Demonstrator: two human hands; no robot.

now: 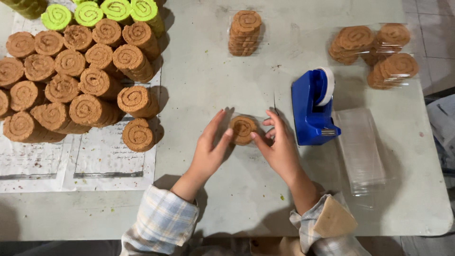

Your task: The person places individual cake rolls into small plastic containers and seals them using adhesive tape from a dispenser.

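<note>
I hold the bagged spiral stack (242, 130) clamped between my left grip (212, 149) and right grip (278, 144); uneven squeezing could topple it between them.

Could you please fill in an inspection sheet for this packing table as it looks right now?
Surface: pale grey table, crumbs and small stains; printed paper sheets cover its left part.
Job's things: stack of brown spiral biscuits held between both hands; it seems to sit in a clear wrapper.
Clutter: blue tape dispenser; pile of clear bags; one wrapped stack at the far edge; three wrapped stacks far right; unwrapped brown rolls; green rolls.
Grippers: left hand and right hand, fingertips on the stack.
Cables: nothing seen.
Surroundings: tiled floor on the right.
</note>
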